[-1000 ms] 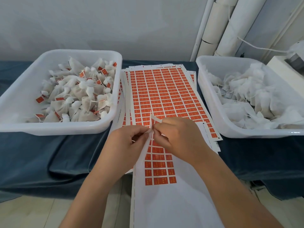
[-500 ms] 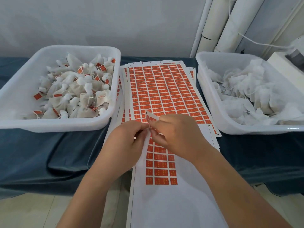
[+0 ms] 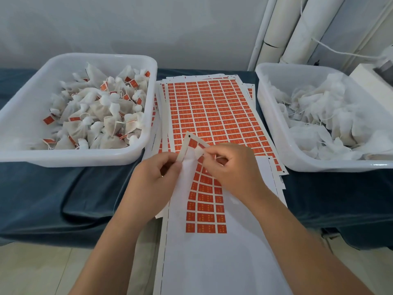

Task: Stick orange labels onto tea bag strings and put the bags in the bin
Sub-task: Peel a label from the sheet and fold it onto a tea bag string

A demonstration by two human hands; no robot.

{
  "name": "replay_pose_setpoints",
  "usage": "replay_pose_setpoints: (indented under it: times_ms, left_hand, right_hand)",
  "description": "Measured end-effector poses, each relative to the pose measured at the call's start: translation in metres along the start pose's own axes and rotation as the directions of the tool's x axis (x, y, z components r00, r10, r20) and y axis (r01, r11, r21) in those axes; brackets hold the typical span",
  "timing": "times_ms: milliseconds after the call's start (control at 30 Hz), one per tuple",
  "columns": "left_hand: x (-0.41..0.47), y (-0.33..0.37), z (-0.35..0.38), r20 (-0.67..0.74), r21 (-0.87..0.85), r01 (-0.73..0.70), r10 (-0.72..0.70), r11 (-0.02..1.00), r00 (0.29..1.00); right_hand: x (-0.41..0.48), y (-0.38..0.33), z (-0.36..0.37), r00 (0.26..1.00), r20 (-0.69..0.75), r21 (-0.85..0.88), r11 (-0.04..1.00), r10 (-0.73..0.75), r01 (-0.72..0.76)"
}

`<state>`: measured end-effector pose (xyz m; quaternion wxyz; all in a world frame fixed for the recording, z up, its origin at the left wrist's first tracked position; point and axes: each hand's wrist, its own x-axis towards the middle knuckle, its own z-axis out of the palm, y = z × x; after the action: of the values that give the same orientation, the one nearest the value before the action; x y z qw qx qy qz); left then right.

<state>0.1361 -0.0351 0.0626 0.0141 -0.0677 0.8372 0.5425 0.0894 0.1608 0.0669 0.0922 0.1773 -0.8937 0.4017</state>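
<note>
The person's left hand (image 3: 155,177) pinches the turned-up corner of the label sheet (image 3: 204,201) between thumb and fingers. The right hand (image 3: 231,167) is right beside it, and its fingertips are closed on a small pale flap (image 3: 198,153) at that same corner. It may be a label peeled part way with its back showing, but that cannot be told for sure.

Just past the two hands lie more sheets full of orange labels (image 3: 212,111). Away to the left of the hands sits a white bin (image 3: 136,150) holding tea bags (image 3: 95,116) that already have orange tags. Away to the right sits another white bin (image 3: 276,133) with plain tea bags (image 3: 319,111), still without tags.

A label looks very light, thin and bendy, with a sticky back. It would probably curl and stick to itself or to skin, so it seems best held by the very edge with two fingertips. The tea bags look soft and light, and their strings look thin. A gentle pinch near the end of the string would likely do.
</note>
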Motion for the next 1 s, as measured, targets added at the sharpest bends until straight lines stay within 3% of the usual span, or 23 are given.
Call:
replay_pose_setpoints:
  times_ms: [133,267,400,433,500,567,633,733,833,1000]
  left_hand:
    - [0.009,-0.012,0.003,-0.088,-0.002,0.067,-0.067,0.998,0.994]
    - [0.014,-0.017,0.008,-0.188,0.179,0.154,-0.12,0.972,0.975]
    - [0.001,-0.01,0.025,-0.362,0.393,0.079,0.074,0.916,0.929]
    - [-0.002,-0.005,0.029,-0.349,0.352,0.039,0.092,0.935,0.933]
    - [-0.005,0.009,0.035,-0.191,0.102,0.021,-0.001,0.995,0.982]
    - [-0.004,0.026,0.041,0.051,-0.196,0.184,-0.178,0.963,0.983]
    - [-0.003,0.035,0.045,0.156,-0.382,0.29,-0.248,0.878,0.956]
    - [0.0,0.035,0.047,0.121,-0.543,0.319,-0.304,0.777,0.945]
    - [0.0,0.032,0.044,0.053,-0.633,0.258,-0.292,0.73,0.955]
    - [-0.002,0.028,0.038,-0.087,-0.645,0.121,-0.229,0.755,0.969]
  right_hand:
    - [-0.002,-0.003,-0.002,0.954,0.057,0.303,0.905,0.295,-0.298]
    - [-0.012,-0.008,-0.007,0.847,0.121,0.594,0.646,0.517,-0.479]
    - [-0.02,-0.012,-0.011,0.826,0.145,0.651,0.576,0.545,-0.494]
    - [-0.021,-0.012,-0.011,0.819,0.149,0.658,0.563,0.555,-0.501]
    - [-0.024,-0.012,-0.009,0.816,0.143,0.664,0.557,0.56,-0.498]
    - [-0.027,-0.013,-0.007,0.831,0.118,0.654,0.586,0.544,-0.477]
    - [-0.03,-0.013,-0.005,0.848,0.109,0.636,0.62,0.518,-0.46]
    - [-0.035,-0.013,-0.004,0.867,0.13,0.639,0.628,0.482,-0.444]
    - [-0.038,-0.013,-0.009,0.876,0.191,0.644,0.617,0.442,-0.452]
    - [-0.041,-0.011,-0.026,0.928,0.193,0.549,0.749,0.319,-0.372]
